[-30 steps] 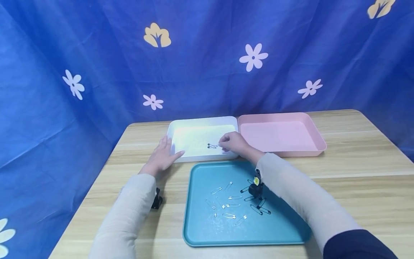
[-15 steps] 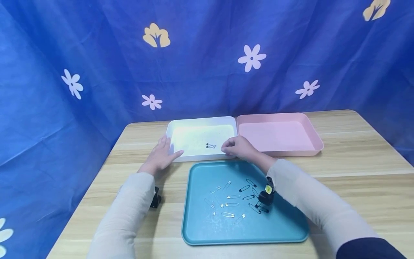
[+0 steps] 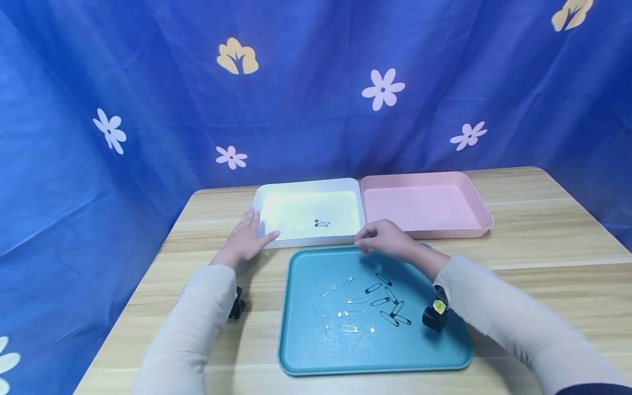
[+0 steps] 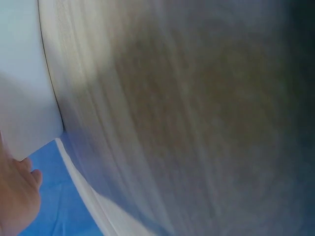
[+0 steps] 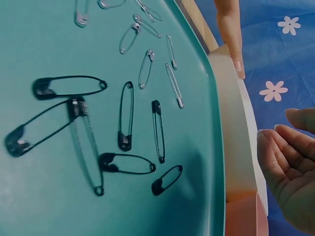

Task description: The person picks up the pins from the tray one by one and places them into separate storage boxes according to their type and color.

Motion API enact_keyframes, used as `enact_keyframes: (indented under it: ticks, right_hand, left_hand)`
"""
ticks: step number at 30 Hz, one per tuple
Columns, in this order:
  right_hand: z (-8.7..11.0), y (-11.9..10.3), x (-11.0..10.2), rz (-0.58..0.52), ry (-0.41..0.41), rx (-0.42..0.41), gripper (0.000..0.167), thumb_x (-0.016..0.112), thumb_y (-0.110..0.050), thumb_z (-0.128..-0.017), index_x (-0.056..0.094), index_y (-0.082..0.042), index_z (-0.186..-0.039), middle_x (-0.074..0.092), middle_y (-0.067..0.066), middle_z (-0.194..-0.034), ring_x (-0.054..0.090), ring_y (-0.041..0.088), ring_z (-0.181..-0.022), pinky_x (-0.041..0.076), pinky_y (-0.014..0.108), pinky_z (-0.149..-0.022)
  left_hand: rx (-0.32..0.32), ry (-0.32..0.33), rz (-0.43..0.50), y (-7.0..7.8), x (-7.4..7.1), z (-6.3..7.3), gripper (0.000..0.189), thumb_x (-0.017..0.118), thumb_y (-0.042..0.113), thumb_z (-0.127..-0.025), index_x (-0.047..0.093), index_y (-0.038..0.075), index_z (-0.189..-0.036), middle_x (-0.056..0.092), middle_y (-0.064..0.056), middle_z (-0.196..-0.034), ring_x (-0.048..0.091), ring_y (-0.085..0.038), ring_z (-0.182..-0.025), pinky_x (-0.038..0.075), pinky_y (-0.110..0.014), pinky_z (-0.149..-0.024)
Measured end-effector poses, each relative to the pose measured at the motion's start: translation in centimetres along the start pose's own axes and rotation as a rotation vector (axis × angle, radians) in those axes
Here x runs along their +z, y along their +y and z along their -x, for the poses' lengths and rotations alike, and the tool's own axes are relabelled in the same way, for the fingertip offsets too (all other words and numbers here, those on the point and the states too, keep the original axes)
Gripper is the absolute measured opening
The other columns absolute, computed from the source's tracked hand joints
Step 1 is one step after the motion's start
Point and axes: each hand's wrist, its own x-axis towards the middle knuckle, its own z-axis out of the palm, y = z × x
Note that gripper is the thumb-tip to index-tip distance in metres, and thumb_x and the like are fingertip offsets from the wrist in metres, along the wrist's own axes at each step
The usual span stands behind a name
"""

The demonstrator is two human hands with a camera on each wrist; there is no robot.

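My left hand [image 3: 245, 235] rests with extended fingers on the left edge of the white tray [image 3: 308, 241]. A few black safety pins [image 3: 322, 223] lie crossed inside that tray. Over the far edge of the teal tray [image 3: 316, 354] hovers my right hand [image 3: 387, 239], its fingers loosely bent. In the right wrist view that hand [image 5: 290, 169] has thumb and fingertips apart, with nothing between them. Several black safety pins [image 5: 124, 140] lie on the teal tray's right half. To their left are scattered several silver safety pins [image 3: 348, 328].
A pink tray [image 3: 424, 206] adjoins the white one on its right. The wooden table [image 3: 533, 230] extends to the right, and a blue flowered curtain [image 3: 306, 109] hangs behind it. Black wrist devices [image 3: 434, 318] sit below both sleeves.
My right hand has drawn back from inside the white tray, moving right and nearer to me over the teal tray's far edge. The left hand stays in place.
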Motion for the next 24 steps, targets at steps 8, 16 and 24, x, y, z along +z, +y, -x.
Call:
enact_keyframes:
  ticks: [8, 16, 24]
  right_hand:
    - [1.9, 0.4, -0.6, 0.03, -0.048, 0.033, 0.021, 0.058, -0.014, -0.081, 0.062, 0.002, -0.095, 0.06, 0.009, -0.076, 0.055, 0.016, -0.071, 0.046, 0.031, -0.07]
    - [3.1, 1.6, -0.9, 0.082, -0.068, 0.043, 0.02, 0.058, -0.013, -0.081, 0.062, 0.001, -0.094, 0.058, 0.004, -0.069, 0.055, 0.015, -0.067, 0.046, 0.03, -0.064]
    - [4.0, 3.0, -1.0, 0.125, -0.097, 0.054, 0.02, 0.06, -0.016, -0.08, 0.064, -0.001, -0.092, 0.06, 0.004, -0.074, 0.055, 0.015, -0.067, 0.046, 0.029, -0.062]
  left_hand:
    - [0.003, -0.002, 0.003, 0.0, 0.2, -0.3, 0.093, 0.028, 0.065, -0.08, 0.002, -0.006, -0.135, -0.007, -0.022, -0.14, -0.005, -0.034, -0.127, 0.004, -0.047, -0.101]
    - [0.008, -0.003, 0.015, -0.1, 0.1, -0.1, 0.094, 0.029, 0.065, -0.08, 0.003, -0.007, -0.134, -0.007, -0.023, -0.14, -0.005, -0.035, -0.127, 0.003, -0.047, -0.101]
    - [0.015, -0.001, 0.009, -0.1, 0.2, -0.2, 0.092, 0.03, 0.063, -0.081, 0.003, -0.008, -0.134, -0.006, -0.024, -0.139, -0.005, -0.035, -0.127, 0.004, -0.047, -0.101]
